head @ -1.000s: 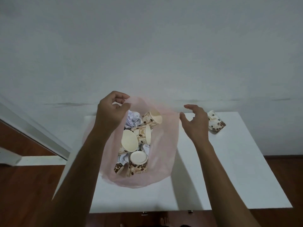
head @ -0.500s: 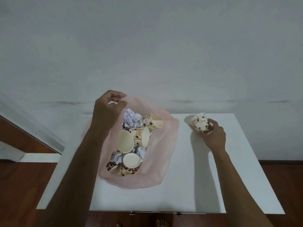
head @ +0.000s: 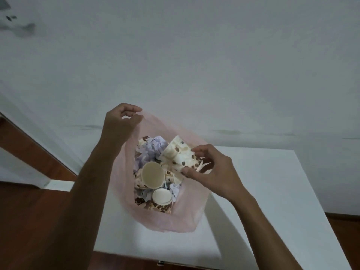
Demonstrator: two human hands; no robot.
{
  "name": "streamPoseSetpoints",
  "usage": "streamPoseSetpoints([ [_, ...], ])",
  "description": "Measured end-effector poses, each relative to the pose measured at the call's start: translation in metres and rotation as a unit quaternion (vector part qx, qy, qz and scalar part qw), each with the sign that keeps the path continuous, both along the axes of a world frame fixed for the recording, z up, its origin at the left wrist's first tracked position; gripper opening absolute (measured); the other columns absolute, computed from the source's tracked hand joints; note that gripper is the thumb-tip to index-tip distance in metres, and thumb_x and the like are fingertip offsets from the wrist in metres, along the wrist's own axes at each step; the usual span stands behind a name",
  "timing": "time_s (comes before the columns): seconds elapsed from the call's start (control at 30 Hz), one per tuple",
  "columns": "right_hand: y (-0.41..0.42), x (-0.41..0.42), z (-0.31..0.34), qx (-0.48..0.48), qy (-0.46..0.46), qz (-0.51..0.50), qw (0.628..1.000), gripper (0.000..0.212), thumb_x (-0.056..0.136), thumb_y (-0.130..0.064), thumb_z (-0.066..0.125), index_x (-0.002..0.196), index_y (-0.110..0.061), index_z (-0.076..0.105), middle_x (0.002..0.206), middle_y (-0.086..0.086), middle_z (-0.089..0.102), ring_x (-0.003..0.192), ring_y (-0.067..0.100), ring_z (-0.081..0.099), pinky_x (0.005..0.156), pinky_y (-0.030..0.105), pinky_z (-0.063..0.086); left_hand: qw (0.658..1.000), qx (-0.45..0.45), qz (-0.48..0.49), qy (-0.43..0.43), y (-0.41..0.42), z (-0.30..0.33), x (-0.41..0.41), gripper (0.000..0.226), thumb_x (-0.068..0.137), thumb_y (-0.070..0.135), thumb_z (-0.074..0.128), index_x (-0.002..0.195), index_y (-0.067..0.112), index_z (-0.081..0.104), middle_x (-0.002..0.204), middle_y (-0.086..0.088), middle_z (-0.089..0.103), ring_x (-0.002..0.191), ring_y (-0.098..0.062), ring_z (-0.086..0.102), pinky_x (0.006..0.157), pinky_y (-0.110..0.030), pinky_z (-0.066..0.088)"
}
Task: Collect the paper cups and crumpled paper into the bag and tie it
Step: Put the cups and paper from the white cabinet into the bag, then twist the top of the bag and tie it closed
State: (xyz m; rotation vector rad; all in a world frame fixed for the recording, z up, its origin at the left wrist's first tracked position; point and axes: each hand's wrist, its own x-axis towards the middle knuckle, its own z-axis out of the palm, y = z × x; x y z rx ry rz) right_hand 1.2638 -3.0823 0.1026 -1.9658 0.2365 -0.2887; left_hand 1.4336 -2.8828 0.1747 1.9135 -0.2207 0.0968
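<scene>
Left hand (head: 118,123) up high, pinching the rim of the pink bag (head: 187,219) between thumb and curled fingers, holding the mouth wide. Right hand (head: 212,170) over the opening, fingers and thumb curled round a bean-printed paper cup (head: 180,154), tilted on its side above the pile. Inside the bag: a cream cup mouth (head: 153,175) facing up, another printed cup (head: 161,199) nearer the bottom, crumpled paper (head: 153,148) bunched toward the far side. Bag resting on the left part of the white worktop (head: 272,191). Pale wall (head: 194,65) behind, wooden floor (head: 25,201) below left.
</scene>
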Motion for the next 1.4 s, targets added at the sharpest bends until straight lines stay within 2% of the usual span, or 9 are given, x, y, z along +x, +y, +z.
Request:
streamPoseSetpoints([
  [0.37, 0.063, 0.069, -0.008, -0.164, -0.109, 0.123, 0.973, 0.049, 0.089, -0.032, 0.069, 0.133, -0.014, 0.059, 0.134, 0.008, 0.059, 0.120, 0.025, 0.053, 0.101, 0.035, 0.043, 1.000, 0.017, 0.012, -0.013, 0.008, 0.004, 0.002, 0.016, 0.086, 0.013, 0.066, 0.088, 0.029, 0.069, 0.088, 0.003, 0.064, 0.087, -0.011, 0.061, 0.068, -0.024, 0.048],
  [0.5, 0.035, 0.053, -0.020, -0.175, -0.157, -0.045, 0.971, 0.035, 0.085, -0.029, 0.071, 0.118, -0.020, 0.065, 0.115, -0.002, 0.060, 0.111, 0.016, 0.048, 0.092, 0.030, 0.043, 0.999, 0.020, 0.023, -0.019, 0.012, 0.005, 0.007, 0.016, 0.086, 0.012, 0.065, 0.090, 0.026, 0.070, 0.085, 0.005, 0.063, 0.080, -0.010, 0.059, 0.067, -0.023, 0.046],
  [0.63, 0.007, 0.035, -0.038, -0.230, -0.028, -0.206, 0.951, 0.071, 0.072, -0.039, 0.075, 0.134, -0.020, 0.046, 0.131, 0.004, 0.048, 0.120, 0.025, 0.044, 0.093, 0.041, 0.041, 0.999, 0.047, 0.019, -0.005, 0.011, 0.002, 0.005, 0.011, 0.092, 0.022, 0.063, 0.098, 0.017, 0.070, 0.087, 0.004, 0.065, 0.080, -0.009, 0.058, 0.067, -0.018, 0.045],
  [0.73, -0.009, 0.024, -0.055, -0.170, 0.198, -0.176, 0.949, 0.102, 0.074, -0.051, 0.074, 0.151, -0.014, 0.019, 0.150, 0.010, 0.035, 0.134, 0.033, 0.039, 0.102, 0.047, 0.038, 0.991, 0.128, 0.024, 0.030, 0.011, 0.000, 0.007, 0.036, 0.097, 0.045, 0.051, 0.093, 0.010, 0.063, 0.082, 0.001, 0.058, 0.081, -0.018, 0.054, 0.073, -0.028, 0.042],
  [0.83, -0.017, 0.020, -0.070, -0.024, 0.307, -0.077, 0.948, 0.063, 0.081, -0.043, 0.071, 0.130, -0.007, 0.054, 0.126, 0.010, 0.063, 0.110, 0.027, 0.063, 0.092, 0.040, 0.054, 0.972, 0.191, 0.032, 0.131, 0.015, -0.001, 0.008, 0.073, 0.094, 0.069, 0.029, 0.116, 0.007, 0.060, 0.110, -0.002, 0.059, 0.107, -0.028, 0.056, 0.098, -0.041, 0.043],
  [1.0, -0.003, 0.022, -0.073, 0.219, 0.225, -0.070, 0.947, 0.029, 0.087, -0.023, 0.058, 0.108, -0.007, 0.070, 0.100, 0.010, 0.075, 0.094, 0.029, 0.071, 0.083, 0.044, 0.059, 0.968, 0.138, -0.017, 0.208, 0.031, -0.003, 0.012, 0.082, 0.088, 0.079, 0.020, 0.090, 0.009, 0.063, 0.091, -0.012, 0.066, 0.087, -0.026, 0.062, 0.077, -0.036, 0.048],
  [1.13, 0.005, 0.036, -0.051, 0.390, 0.139, -0.099, 0.905, 0.027, 0.096, -0.012, 0.047, 0.106, 0.002, 0.067, 0.096, 0.023, 0.073, 0.086, 0.035, 0.071, 0.074, 0.039, 0.057, 0.972, 0.108, -0.019, 0.210, 0.049, 0.003, 0.025, 0.058, 0.083, 0.066, 0.058, 0.083, 0.010, 0.068, 0.086, -0.012, 0.064, 0.078, -0.025, 0.059, 0.073, -0.033, 0.044],
  [1.3, 0.002, 0.059, -0.014, 0.438, 0.052, -0.153, 0.884, 0.006, 0.093, -0.009, 0.059, 0.087, -0.010, 0.060, 0.072, 0.006, 0.067, 0.062, 0.016, 0.063, 0.057, 0.027, 0.050, 0.982, 0.103, -0.091, 0.133, 0.077, 0.016, 0.041, 0.016, 0.084, 0.012, 0.072, 0.077, 0.006, 0.059, 0.073, -0.012, 0.055, 0.068, -0.023, 0.053, 0.057, -0.026, 0.041],
  [1.4, -0.002, 0.070, 0.017, 0.407, -0.006, -0.183, 0.895, 0.023, 0.084, 0.005, 0.062, 0.093, -0.016, 0.058, 0.076, 0.008, 0.063, 0.060, 0.018, 0.055, 0.053, 0.025, 0.045, 0.992, 0.082, -0.065, 0.064, 0.086, 0.030, 0.055, 0.028, 0.083, -0.006, 0.062, 0.064, 0.008, 0.045, 0.058, -0.010, 0.045, 0.048, -0.017, 0.048, 0.041, -0.019, 0.042],
])
